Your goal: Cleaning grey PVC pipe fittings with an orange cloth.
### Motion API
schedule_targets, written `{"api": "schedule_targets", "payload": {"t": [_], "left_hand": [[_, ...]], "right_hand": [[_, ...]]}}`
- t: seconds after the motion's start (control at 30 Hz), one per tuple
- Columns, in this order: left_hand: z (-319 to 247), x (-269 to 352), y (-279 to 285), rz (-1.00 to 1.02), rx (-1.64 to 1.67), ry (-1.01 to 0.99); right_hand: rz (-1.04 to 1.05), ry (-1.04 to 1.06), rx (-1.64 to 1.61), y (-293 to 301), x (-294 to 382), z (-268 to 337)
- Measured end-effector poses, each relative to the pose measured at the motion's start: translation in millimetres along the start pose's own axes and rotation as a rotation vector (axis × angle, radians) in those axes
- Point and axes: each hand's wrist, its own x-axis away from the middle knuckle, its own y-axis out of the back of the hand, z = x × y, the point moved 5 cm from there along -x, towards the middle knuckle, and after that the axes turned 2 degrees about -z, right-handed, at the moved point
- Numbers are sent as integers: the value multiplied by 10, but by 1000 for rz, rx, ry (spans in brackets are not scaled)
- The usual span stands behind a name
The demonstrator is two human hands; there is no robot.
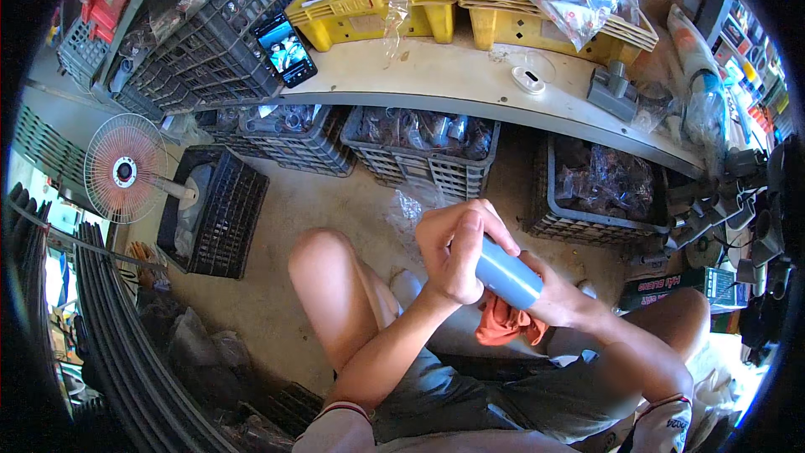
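A blue-grey plastic pipe piece (508, 274) is held at a slant above my lap, between my knees. My left hand (458, 255) is wrapped around its upper left end, with the thumb on top. My right hand (556, 296) is at the lower right end, its fingers partly hidden behind the pipe. A bunched orange cloth (510, 322) hangs from under the pipe beside my right palm; my right hand appears to grip it against the pipe, though the contact is hidden.
Ahead runs a white bench (377, 75) bearing yellow crates (390, 12), a phone (286, 50) and a grey pipe tee (613, 91). Black crates (421, 167) of bagged fittings stand beneath. A fan (126, 168) and long dark pipes (126, 314) are on the left; a green box (685, 289) lies right.
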Motion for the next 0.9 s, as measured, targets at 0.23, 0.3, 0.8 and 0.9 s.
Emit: {"api": "schedule_targets", "payload": {"t": [0.23,0.3,0.8,0.9], "left_hand": [[282,24,209,-432,233,429],[471,73,368,-712,530,579],[531,148,42,-341,113,761],[601,231,-22,-189,70,845]], "right_hand": [[59,40,84,197,-105,-216],[137,63,138,205,-70,283],[-325,279,441,385,-133,355],[-445,376,466,434,-63,467]]}}
